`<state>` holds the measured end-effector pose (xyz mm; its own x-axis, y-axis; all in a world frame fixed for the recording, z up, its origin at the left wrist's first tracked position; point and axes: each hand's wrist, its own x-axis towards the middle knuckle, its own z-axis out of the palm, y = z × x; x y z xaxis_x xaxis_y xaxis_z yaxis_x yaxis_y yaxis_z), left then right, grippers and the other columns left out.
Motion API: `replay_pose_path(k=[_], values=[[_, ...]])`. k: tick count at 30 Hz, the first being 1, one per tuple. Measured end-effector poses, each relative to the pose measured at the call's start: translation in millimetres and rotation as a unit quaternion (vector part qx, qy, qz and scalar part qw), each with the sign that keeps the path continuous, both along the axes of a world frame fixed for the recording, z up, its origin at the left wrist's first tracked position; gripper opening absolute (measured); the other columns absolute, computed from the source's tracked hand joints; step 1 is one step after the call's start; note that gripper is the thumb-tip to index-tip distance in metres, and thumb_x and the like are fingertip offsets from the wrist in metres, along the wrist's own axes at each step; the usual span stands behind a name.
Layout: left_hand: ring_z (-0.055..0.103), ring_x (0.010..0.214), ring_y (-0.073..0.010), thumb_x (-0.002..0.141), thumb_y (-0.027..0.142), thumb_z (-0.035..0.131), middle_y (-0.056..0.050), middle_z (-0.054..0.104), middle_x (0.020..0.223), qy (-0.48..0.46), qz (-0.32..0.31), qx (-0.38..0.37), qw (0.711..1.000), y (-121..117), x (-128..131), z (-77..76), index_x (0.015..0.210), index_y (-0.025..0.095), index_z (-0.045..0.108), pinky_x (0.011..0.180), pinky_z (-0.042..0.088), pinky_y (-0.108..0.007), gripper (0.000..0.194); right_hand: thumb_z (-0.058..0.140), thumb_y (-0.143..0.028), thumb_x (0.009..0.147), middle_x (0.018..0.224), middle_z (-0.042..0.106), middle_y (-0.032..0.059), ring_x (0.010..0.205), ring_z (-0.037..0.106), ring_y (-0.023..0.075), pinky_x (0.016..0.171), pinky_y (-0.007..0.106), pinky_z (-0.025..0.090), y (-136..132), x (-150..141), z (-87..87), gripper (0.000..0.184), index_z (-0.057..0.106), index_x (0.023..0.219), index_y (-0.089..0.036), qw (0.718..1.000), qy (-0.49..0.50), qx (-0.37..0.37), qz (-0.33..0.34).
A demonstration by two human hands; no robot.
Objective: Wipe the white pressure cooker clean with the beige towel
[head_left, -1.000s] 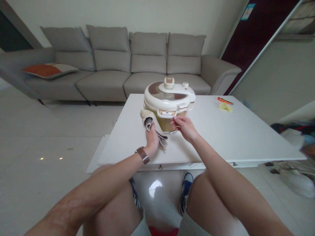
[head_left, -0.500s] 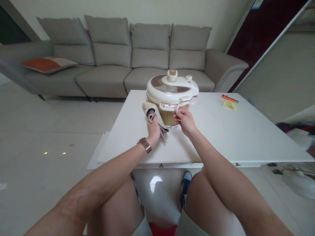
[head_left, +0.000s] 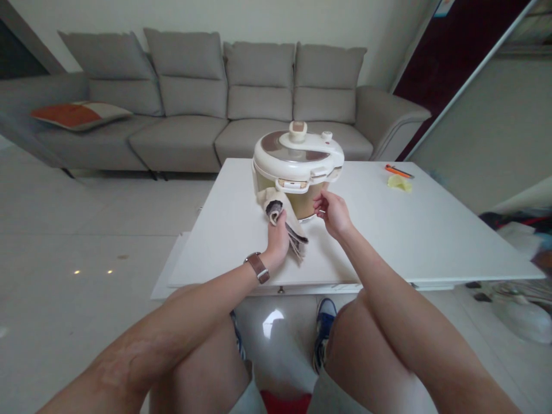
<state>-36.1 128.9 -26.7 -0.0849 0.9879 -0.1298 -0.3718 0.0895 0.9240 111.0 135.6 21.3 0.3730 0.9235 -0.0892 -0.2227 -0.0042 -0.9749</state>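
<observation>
My left hand [head_left: 277, 237] grips a folded cloth [head_left: 288, 217], which lies just beyond it, against or close before the pressure cooker [head_left: 276, 168] on the white surface [head_left: 414, 236]. The cloth slants from the cooker's front left towards my right; my left hand is nearer to it. It is cream with a dark, curled inner layer. My right hand [head_left: 337, 216] has curled fingers beside the cooker's front; I can't tell whether they pinch anything.
</observation>
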Motion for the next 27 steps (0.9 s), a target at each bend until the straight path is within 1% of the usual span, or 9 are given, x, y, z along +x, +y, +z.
replay_pose_path(k=[4,8,11,14,15,17,20,24,27], values=[[0.072,0.11,-0.0262,0.096,0.038,0.059,-0.011,0.077,0.113,-0.074,0.026,-0.061,0.995,10,-3,12.1,0.108,0.016,0.068,0.1,0.056,-0.038,0.027,0.067,-0.043,0.085,0.059,0.06,-0.0001,0.048,0.051,0.0084,0.046,0.021,0.035,-3,5,-0.5,0.03,0.061,0.069,-0.019,1.0,-0.003,-0.002,-0.004],[0.072,0.108,-0.0242,0.098,0.039,0.053,-0.013,0.076,0.112,-0.141,0.063,-0.101,0.983,40,-18,23.2,0.107,0.014,0.066,0.097,0.057,-0.036,0.029,0.066,-0.039,0.084,0.06,0.059,0.0002,0.049,0.051,0.008,0.047,0.021,0.035,-5,8,-1.4,0.027,0.062,0.068,-0.018,1.0,0.002,-0.006,-0.009],[0.073,0.108,-0.0249,0.097,0.04,0.054,-0.014,0.075,0.114,-0.105,0.103,-0.067,0.987,63,-30,21.0,0.106,0.014,0.067,0.098,0.056,-0.037,0.03,0.066,-0.039,0.084,0.06,0.059,0.0001,0.05,0.052,0.0085,0.047,0.021,0.036,-8,11,-2.2,0.026,0.061,0.068,-0.019,1.0,-0.005,-0.008,-0.006],[0.07,0.114,-0.0246,0.092,0.04,0.063,-0.013,0.076,0.117,-0.025,0.109,0.035,0.993,70,-34,13.9,0.103,0.015,0.07,0.104,0.052,-0.035,0.028,0.067,-0.041,0.083,0.06,0.059,-0.0002,0.051,0.052,0.0088,0.047,0.021,0.036,-10,13,-1.7,0.027,0.06,0.068,-0.019,1.0,-0.01,-0.007,-0.002],[0.069,0.117,-0.0245,0.091,0.04,0.065,-0.012,0.076,0.118,-0.004,0.103,0.063,0.993,69,-34,11.5,0.103,0.015,0.071,0.106,0.051,-0.034,0.028,0.067,-0.041,0.083,0.06,0.059,-0.0003,0.051,0.052,0.0088,0.047,0.021,0.036,-11,13,-1.2,0.027,0.061,0.068,-0.019,1.0,-0.009,-0.007,-0.003],[0.067,0.12,-0.0251,0.089,0.043,0.067,-0.011,0.076,0.119,0.019,0.095,0.087,0.991,59,-30,7.3,0.105,0.016,0.072,0.109,0.049,-0.035,0.031,0.066,-0.04,0.083,0.06,0.059,-0.0003,0.051,0.052,0.0087,0.047,0.021,0.036,-12,13,0.1,0.026,0.061,0.068,-0.019,1.0,-0.005,-0.006,-0.004],[0.069,0.117,-0.0268,0.091,0.043,0.066,-0.012,0.076,0.121,0.012,0.073,0.072,0.995,36,-19,3.3,0.108,0.016,0.072,0.107,0.051,-0.038,0.033,0.064,-0.038,0.084,0.059,0.058,-0.0003,0.05,0.051,0.0083,0.047,0.021,0.035,-11,11,2.0,0.025,0.063,0.068,-0.018,1.0,0.0,-0.005,-0.008],[0.069,0.12,-0.0266,0.094,0.041,0.063,-0.011,0.075,0.126,-0.069,0.0,0.011,0.998,6,-1,5.3,0.116,0.017,0.069,0.106,0.052,-0.039,0.034,0.064,-0.038,0.084,0.057,0.057,-0.0007,0.049,0.049,0.0083,0.047,0.022,0.035,-7,10,3.4,0.026,0.061,0.067,-0.019,1.0,-0.005,0.007,-0.021],[0.07,0.119,-0.0263,0.095,0.037,0.061,-0.013,0.075,0.124,-0.154,-0.06,-0.082,0.983,-8,8,15.6,0.116,0.015,0.068,0.106,0.053,-0.039,0.03,0.064,-0.039,0.084,0.056,0.056,-0.0008,0.048,0.048,0.0087,0.048,0.022,0.037,-3,10,4.0,0.027,0.06,0.067,-0.02,0.999,-0.005,0.019,-0.041]])
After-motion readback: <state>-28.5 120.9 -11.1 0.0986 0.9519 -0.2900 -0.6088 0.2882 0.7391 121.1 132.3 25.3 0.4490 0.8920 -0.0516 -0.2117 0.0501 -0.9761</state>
